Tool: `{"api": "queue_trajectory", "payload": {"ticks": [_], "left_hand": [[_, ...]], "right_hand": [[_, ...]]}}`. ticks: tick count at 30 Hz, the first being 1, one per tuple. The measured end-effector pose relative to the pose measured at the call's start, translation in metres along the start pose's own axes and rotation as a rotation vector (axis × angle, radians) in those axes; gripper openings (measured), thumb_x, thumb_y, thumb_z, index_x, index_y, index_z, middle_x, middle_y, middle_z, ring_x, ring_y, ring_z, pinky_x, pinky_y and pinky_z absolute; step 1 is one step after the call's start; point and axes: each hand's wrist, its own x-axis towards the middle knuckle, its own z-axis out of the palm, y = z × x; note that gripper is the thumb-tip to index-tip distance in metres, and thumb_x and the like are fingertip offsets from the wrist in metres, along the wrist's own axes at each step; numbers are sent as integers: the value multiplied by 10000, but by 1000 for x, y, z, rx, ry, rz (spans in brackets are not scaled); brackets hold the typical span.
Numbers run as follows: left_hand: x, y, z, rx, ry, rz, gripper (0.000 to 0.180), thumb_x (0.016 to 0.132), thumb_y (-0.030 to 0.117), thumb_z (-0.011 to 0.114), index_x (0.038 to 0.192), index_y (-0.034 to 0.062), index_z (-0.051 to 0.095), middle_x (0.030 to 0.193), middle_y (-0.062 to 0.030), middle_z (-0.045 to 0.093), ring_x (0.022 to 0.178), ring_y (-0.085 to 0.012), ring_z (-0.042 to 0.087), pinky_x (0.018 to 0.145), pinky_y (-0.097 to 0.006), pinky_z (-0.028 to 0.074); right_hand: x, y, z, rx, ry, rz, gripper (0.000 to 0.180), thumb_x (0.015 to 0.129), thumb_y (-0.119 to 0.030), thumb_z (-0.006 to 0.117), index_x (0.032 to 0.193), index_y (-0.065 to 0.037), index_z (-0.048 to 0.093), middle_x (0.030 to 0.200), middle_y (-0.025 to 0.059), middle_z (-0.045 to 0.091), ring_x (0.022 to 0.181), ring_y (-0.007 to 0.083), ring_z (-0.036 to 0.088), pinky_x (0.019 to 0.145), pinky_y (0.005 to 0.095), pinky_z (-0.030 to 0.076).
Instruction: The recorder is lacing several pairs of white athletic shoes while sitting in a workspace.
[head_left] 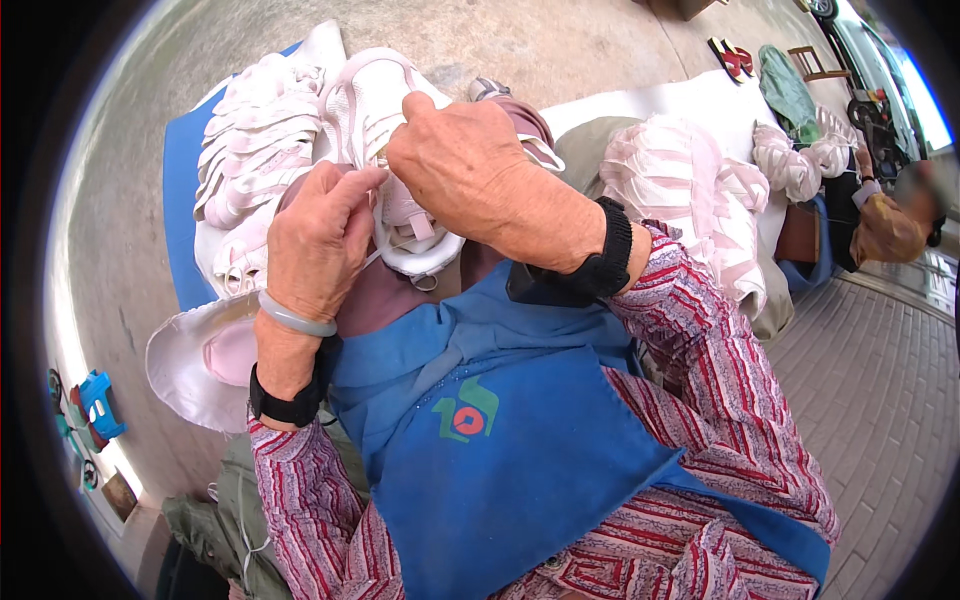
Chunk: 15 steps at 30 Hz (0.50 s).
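Observation:
A white and pale pink shoe upper (408,228) lies across my lap, its open end towards me and its other end pointing away. At its left side, the thumb and forefinger of my left hand (322,232) pinch a thin white lace. My right hand (470,165) arches over the middle of the upper with its fingers curled closed. What sits in those fingers is hidden behind the hand. Close by on the left, a row of similar uppers (262,135) lies overlapped.
Blue sheeting (183,200) shows under the left-hand pile. More pinkish uppers (665,180) are heaped on the right. A white, pink-lined piece (190,355) lies by my left wrist. Another person (880,225) is at far right, near sandals (728,60) and a green bag (787,85).

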Motion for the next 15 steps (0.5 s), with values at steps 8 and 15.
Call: {"api": "queue_trajectory", "payload": {"ticks": [8,15], "left_hand": [[-7,-1,2,-46,56,27,184,804,17,606,970,78,659,778,-86,546,681,-256,588,585,-354,462],[-9,-3,6,-141,123,4,225,784,1,625,999,62,656,793,-97,543,684,-242,580,604,-334,464]], "right_hand": [[2,28,29,194,187,-56,108,760,-126,582,778,-30,628,780,111,592,691,281,633,616,359,503],[9,59,28,1086,-266,162,97,739,-116,545,772,-30,573,680,7,541,661,112,526,591,266,417]]}}
